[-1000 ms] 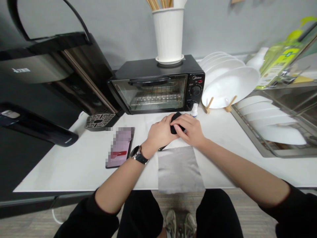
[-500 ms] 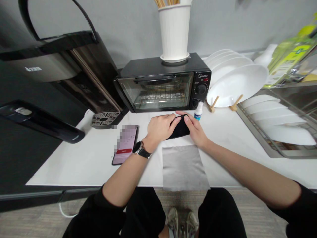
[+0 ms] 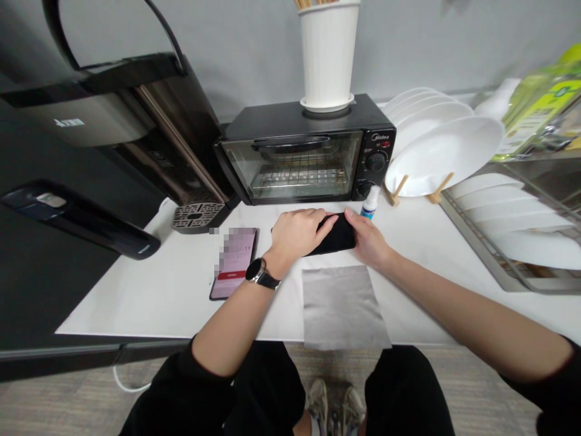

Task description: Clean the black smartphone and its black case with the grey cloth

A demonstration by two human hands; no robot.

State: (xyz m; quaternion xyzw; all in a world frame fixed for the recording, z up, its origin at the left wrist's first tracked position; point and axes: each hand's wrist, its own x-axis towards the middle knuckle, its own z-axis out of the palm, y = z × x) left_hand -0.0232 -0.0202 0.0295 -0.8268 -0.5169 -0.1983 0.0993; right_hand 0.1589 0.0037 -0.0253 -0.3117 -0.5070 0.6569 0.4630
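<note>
Both my hands are on a black oblong case (image 3: pixel 336 235) on the white counter, just in front of the toaster oven. My left hand (image 3: pixel 299 233), a watch (image 3: pixel 261 275) on its wrist, is closed over the case's left end, its thumb along the top. At the right end, my right hand (image 3: pixel 368 237) grips the case with its thumb on the upper edge and its fingers mostly hidden. Right behind that hand stands a small spray bottle (image 3: pixel 370 203) with a white top and blue label. A grey cloth (image 3: pixel 345 309) lies flat nearer me, overhanging the counter's front edge.
Left of my hands lies a lit phone (image 3: pixel 233 266). Behind are a water dispenser (image 3: pixel 200 212), a dark bottle-shaped object (image 3: pixel 82 218), and a toaster oven (image 3: pixel 304 163) bearing a white cup (image 3: pixel 327 54). White plates (image 3: pixel 449 154) on a wooden stand and a dish rack (image 3: pixel 481 260) are at right.
My right thumb has shifted from the middle of the case to its right upper corner, showing more of its black top. The whole view has shifted slightly.
</note>
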